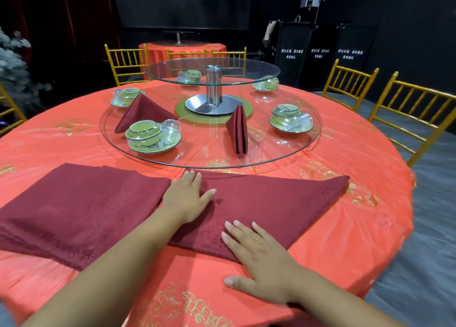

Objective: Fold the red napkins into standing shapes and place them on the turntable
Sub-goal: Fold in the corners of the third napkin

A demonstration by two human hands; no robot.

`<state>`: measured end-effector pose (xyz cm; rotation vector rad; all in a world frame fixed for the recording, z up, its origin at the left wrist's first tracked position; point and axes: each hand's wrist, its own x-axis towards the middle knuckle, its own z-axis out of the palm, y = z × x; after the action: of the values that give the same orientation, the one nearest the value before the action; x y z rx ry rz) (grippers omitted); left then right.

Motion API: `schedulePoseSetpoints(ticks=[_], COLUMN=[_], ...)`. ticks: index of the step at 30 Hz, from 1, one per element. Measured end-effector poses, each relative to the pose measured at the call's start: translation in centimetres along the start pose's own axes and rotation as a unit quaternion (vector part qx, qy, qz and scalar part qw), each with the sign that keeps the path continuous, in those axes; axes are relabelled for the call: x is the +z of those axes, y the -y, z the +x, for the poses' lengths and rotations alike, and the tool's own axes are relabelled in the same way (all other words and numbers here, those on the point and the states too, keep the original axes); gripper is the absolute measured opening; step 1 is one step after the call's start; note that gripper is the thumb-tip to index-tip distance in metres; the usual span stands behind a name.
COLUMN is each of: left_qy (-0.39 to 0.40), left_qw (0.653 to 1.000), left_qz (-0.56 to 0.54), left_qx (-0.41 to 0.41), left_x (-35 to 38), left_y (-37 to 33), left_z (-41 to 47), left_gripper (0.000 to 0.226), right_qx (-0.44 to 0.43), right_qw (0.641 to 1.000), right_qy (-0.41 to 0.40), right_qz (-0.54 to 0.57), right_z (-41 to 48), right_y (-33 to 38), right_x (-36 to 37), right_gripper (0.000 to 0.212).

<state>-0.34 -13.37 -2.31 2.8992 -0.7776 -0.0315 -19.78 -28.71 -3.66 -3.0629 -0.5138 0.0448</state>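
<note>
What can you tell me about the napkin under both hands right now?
The napkin is dark red cloth with a faint woven pattern, folded into a rough triangle whose point reaches right. It lies flat on the orange tablecloth, on the near side of the glass turntable, not yet standing. The left hand presses flat on its left part, the right hand on its near edge, fingers straight. Its left side meets another flat red napkin.
</note>
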Motion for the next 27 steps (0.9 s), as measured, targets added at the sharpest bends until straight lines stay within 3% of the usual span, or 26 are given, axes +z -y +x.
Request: schedulePoseSetpoints(ticks=[3,9,13,20,27], left_qy=[-0.009,0.042,0.039,0.039,0.033], left_qw=[0.999,0.999,0.999,0.999,0.999], left_qz=[-0.025,-0.019,0.000,0.022,0.032], left_qx=[0.035,0.021,0.023,0.024,0.025], left_x=[0.8,2.7,2.9,2.7,2.8], left_y=[-1.9,-2.7,-2.6,-2.8,-2.8], left_z=[-2.1,-5.0,-5.1,-5.3,-5.2], left_gripper=[0.079,0.080,0.087,0.098,0.100], right_qx=[0.003,0.005,0.034,0.185,0.406], right_qw=[0.999,1.000,0.995,0.982,0.909], right_qy=[-0.027,-0.006,-0.038,-0.005,-0.043], right_qz=[-0.045,0.009,0.087,0.036,0.084], right_z=[-0.1,0.2,0.0,-3.2,-5.8], right_y=[0.0,-0.2,-0.7,-7.8,-16.7], right_x=[0.0,0.6,0.2,0.1,-0.7], right_gripper=[0.083,0.085,0.069,0.059,0.065])
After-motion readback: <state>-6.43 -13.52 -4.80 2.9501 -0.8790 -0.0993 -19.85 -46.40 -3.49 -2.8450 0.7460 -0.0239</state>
